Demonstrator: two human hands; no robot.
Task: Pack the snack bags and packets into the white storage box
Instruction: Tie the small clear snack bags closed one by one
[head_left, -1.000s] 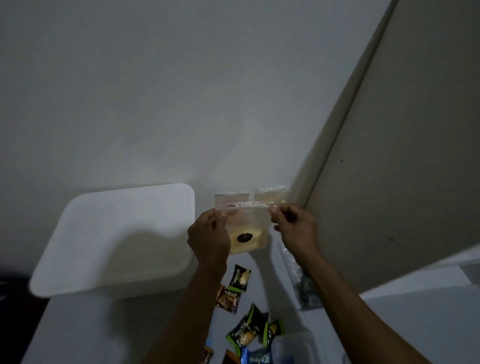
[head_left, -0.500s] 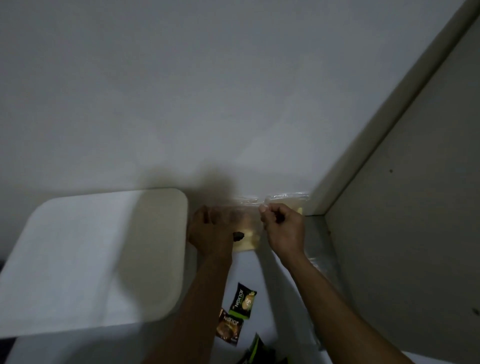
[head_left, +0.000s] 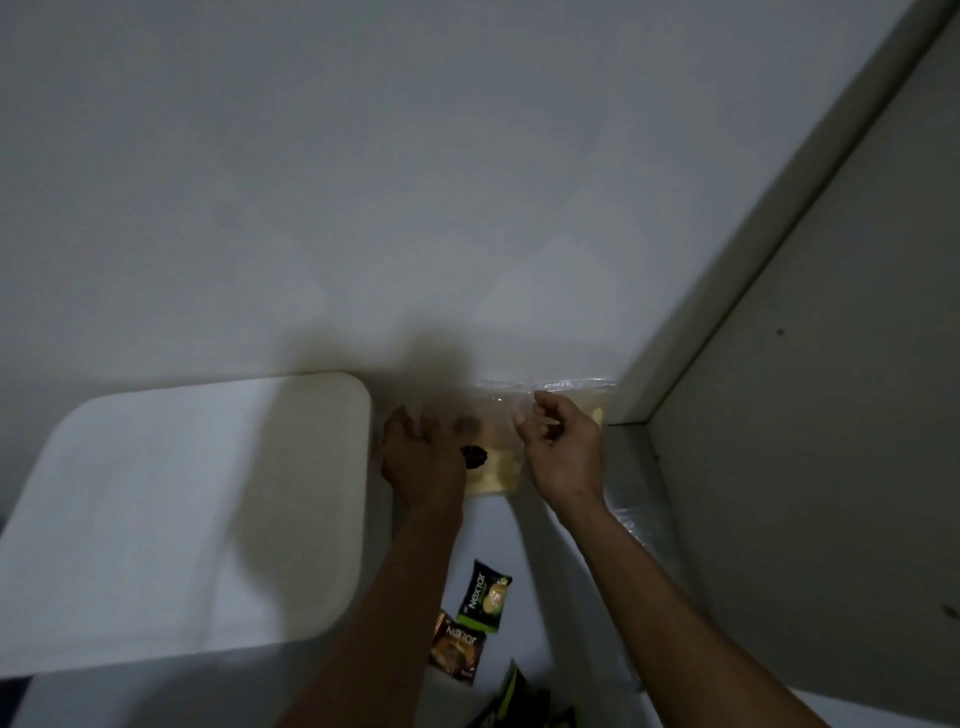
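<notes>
Clear plastic bag (head_left: 524, 441) now lowered against far wall, not boxed; left hand (head_left: 423, 462) grips it, right hand (head_left: 563, 452) pinches its top edge.

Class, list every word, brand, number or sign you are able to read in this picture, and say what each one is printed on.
"Nextar": on the green and black packet lying on the table.
"Nextar": on the brown packet just below it.
Small print on both packets: too small to read.
Dark label on the clear bag held by both hands: blurred, unreadable.
Dark packets at the bottom edge: cut off, unreadable.
</notes>
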